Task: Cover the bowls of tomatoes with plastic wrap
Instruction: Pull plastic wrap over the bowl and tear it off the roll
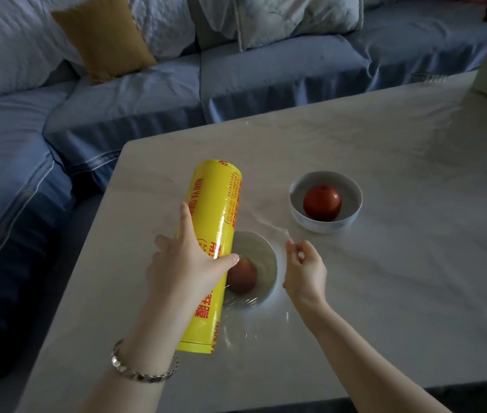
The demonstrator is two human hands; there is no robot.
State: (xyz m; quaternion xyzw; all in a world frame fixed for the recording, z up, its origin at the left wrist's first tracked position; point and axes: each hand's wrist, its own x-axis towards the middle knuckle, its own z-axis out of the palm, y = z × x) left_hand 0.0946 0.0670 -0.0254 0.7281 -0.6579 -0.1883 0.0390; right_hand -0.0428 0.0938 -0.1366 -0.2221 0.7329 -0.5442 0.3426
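Head view: my left hand (185, 263) grips the yellow red-printed plastic-wrap roll (212, 222) above the near white ceramic bowl (267, 257). My right hand (304, 269) pinches a corner of the thin clear film (266, 226), which I judge flimsy and clingy. The uncovered second bowl (352, 189) sits at one o'clock.

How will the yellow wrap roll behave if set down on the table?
The plastic wrap roll is a smooth cylinder, so it would probably roll on the smooth table. It looks thick and full, likely heavy for its size. The film the right hand pinches may tug it along.
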